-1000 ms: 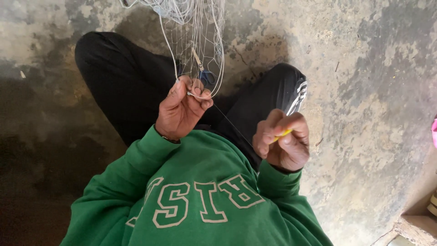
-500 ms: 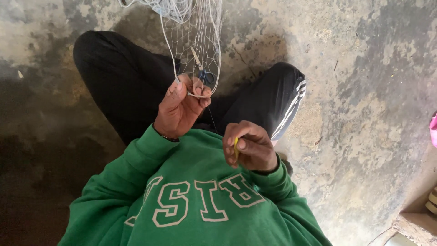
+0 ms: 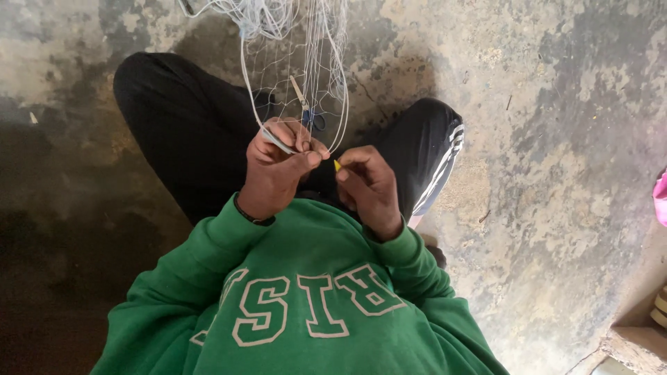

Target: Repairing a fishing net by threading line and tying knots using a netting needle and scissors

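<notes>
A pale fishing net (image 3: 299, 48) hangs down from the top of the view over my crossed legs in black trousers. My left hand (image 3: 278, 167) is closed on the net's lower edge, pinching a thick white cord and mesh. My right hand (image 3: 368, 191) sits just to the right of it, fingers closed around a small yellow netting needle (image 3: 338, 165) whose tip points at the held mesh. A pair of scissors with blue handles (image 3: 306, 111) shows behind the mesh on my lap. I wear a green sweatshirt.
I sit cross-legged on a rough, stained concrete floor (image 3: 556, 139). A pink object (image 3: 660, 198) lies at the right edge. A low step or ledge (image 3: 636, 340) shows at the lower right corner.
My right hand has moved from out at the right, across my chest, up to my left hand, bringing the yellow needle to the mesh. The left hand kept its hold on the net.
</notes>
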